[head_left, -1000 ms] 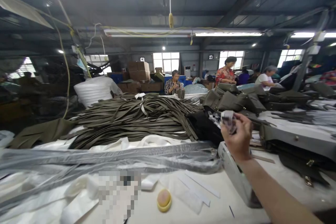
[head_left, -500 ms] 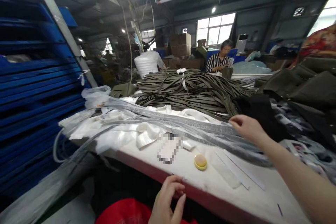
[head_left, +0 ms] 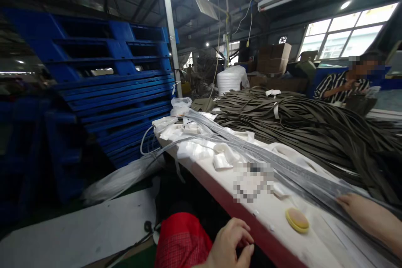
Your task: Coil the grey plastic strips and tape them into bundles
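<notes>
My left hand [head_left: 231,243] hangs below the table's red front edge [head_left: 238,217], fingers curled loosely with nothing visible in them, above my red clothing [head_left: 182,238]. My right hand [head_left: 361,211] lies on the long grey plastic-wrapped strips [head_left: 282,167] that run along the white tabletop; its fingers lie flat on the bundle. A round yellow pad [head_left: 297,220] sits on the table between my two hands. Behind the grey strips lies a big heap of olive-green straps [head_left: 314,125].
Stacked blue plastic pallets [head_left: 103,92] stand to the left. White sheets and clear plastic [head_left: 119,178] lie on the floor beside the table. A person in a striped top [head_left: 339,86] sits across the table. Cardboard boxes [head_left: 273,56] and a white foam roll [head_left: 230,79] stand at the back.
My view has swung left and down. My right hand dropped the small item it held up and came to rest on the grey strips. My left hand came into view below the table edge.
</notes>
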`<action>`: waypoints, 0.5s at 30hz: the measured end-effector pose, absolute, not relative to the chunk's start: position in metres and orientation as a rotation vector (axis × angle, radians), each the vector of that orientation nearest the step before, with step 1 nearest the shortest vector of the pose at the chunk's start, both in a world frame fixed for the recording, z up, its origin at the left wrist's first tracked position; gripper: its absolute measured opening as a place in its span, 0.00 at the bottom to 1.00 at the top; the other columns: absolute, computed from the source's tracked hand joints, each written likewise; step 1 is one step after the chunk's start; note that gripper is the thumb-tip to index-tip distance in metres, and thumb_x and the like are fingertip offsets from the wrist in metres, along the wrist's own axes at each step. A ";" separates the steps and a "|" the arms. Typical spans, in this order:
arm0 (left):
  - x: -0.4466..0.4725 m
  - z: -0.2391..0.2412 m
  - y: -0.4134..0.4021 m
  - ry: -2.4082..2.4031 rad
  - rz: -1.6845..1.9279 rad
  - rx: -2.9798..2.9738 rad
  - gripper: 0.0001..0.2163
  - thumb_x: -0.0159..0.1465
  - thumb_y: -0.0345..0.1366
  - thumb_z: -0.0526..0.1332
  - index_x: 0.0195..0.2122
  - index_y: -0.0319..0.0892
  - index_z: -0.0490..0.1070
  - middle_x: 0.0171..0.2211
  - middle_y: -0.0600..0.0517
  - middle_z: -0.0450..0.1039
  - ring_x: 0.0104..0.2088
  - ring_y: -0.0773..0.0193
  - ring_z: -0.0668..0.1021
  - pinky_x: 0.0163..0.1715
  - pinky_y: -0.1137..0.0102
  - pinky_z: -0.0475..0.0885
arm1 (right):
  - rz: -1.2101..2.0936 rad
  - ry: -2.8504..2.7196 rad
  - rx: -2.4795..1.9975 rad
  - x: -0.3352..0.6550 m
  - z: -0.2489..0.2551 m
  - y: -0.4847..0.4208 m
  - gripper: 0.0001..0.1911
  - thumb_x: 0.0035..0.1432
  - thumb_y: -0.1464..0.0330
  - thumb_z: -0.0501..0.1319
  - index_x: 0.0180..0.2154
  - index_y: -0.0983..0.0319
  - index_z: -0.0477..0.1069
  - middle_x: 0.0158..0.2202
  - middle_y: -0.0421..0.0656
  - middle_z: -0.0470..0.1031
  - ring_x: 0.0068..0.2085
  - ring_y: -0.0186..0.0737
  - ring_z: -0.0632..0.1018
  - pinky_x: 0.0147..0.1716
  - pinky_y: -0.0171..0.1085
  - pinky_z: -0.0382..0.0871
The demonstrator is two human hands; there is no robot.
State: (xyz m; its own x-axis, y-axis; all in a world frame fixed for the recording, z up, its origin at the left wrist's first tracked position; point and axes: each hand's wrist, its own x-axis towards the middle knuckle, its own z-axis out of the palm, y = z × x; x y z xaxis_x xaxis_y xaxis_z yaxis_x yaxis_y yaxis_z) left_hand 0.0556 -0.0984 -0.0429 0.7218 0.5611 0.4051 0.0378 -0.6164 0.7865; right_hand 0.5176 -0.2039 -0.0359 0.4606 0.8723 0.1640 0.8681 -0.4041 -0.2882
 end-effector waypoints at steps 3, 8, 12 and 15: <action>0.054 -0.043 -0.102 0.431 0.825 2.096 0.09 0.51 0.23 0.60 0.33 0.39 0.70 0.40 0.44 0.73 0.30 0.66 0.76 0.31 0.74 0.72 | 0.037 -1.472 -2.322 0.525 -0.036 -0.209 0.08 0.47 0.63 0.60 0.22 0.52 0.78 0.32 0.55 0.81 0.34 0.62 0.81 0.38 0.53 0.71; 0.050 -0.035 -0.109 0.469 0.795 2.070 0.07 0.52 0.23 0.58 0.31 0.39 0.69 0.39 0.45 0.73 0.33 0.65 0.76 0.33 0.73 0.72 | 0.117 -1.483 -2.431 0.506 -0.031 -0.206 0.11 0.50 0.60 0.59 0.31 0.57 0.78 0.37 0.53 0.81 0.39 0.56 0.80 0.39 0.47 0.71; 0.045 -0.032 -0.111 0.482 0.785 2.089 0.08 0.53 0.22 0.58 0.31 0.40 0.69 0.38 0.47 0.73 0.34 0.65 0.75 0.34 0.73 0.71 | 0.169 -1.492 -2.627 0.487 -0.033 -0.197 0.13 0.42 0.63 0.63 0.33 0.60 0.76 0.29 0.46 0.79 0.33 0.51 0.79 0.33 0.42 0.69; 0.042 -0.033 -0.110 0.508 0.774 2.089 0.07 0.54 0.23 0.58 0.31 0.40 0.69 0.39 0.47 0.73 0.34 0.65 0.75 0.33 0.73 0.70 | 0.088 -1.420 -2.674 0.481 -0.035 -0.194 0.11 0.42 0.64 0.62 0.30 0.62 0.76 0.34 0.51 0.79 0.37 0.54 0.79 0.35 0.42 0.69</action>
